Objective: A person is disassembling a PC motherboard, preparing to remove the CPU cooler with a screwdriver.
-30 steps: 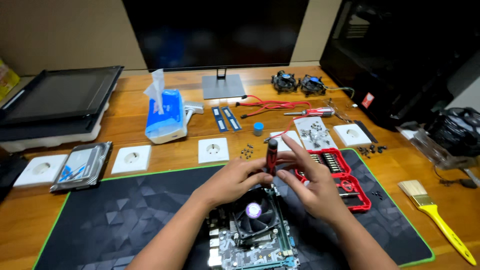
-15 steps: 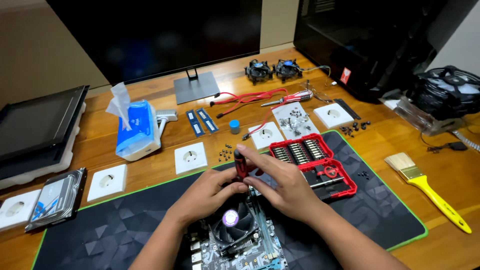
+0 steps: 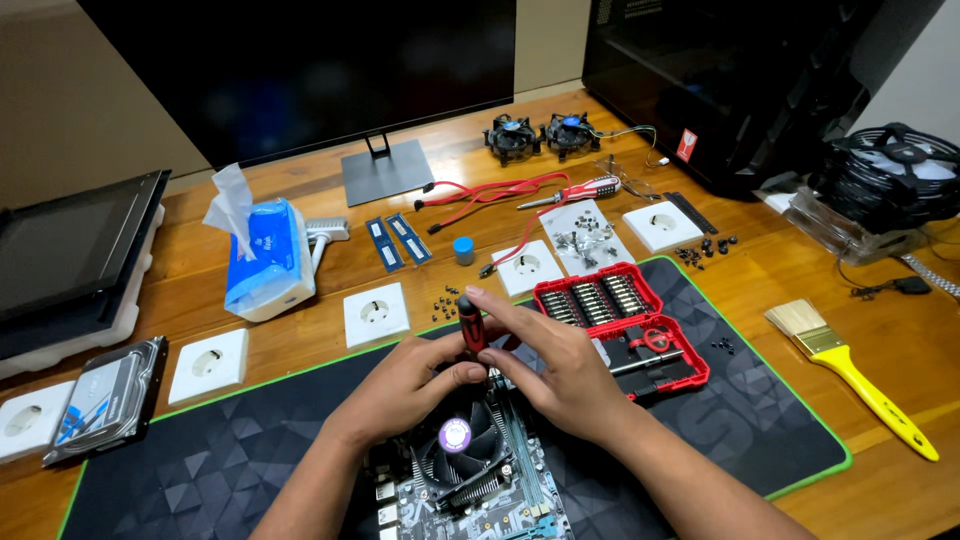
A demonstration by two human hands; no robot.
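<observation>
A red and black screwdriver [image 3: 470, 325] stands upright over a motherboard [image 3: 470, 500] on the dark desk mat [image 3: 200, 450]. My left hand [image 3: 405, 385] grips its shaft low down, thumb and fingers pinched around it. My right hand [image 3: 555, 365] wraps the handle from the right, fingertips at the top. The tip is hidden behind my hands. A black cooler fan [image 3: 457, 447] with a purple hub sits on the board just below my hands.
A red bit case [image 3: 622, 325] lies open right of my hands. White wall sockets [image 3: 376, 314], a blue tissue pack [image 3: 260, 258], a hard drive [image 3: 105, 398], a monitor stand [image 3: 385, 172], two small fans [image 3: 540, 135], a black case [image 3: 720, 80] and a yellow brush [image 3: 850, 370] surround the mat.
The view has shifted, so everything sits further left and lower in frame. Both hands stay on the upright screwdriver over the cooler, fingers slightly repositioned.
</observation>
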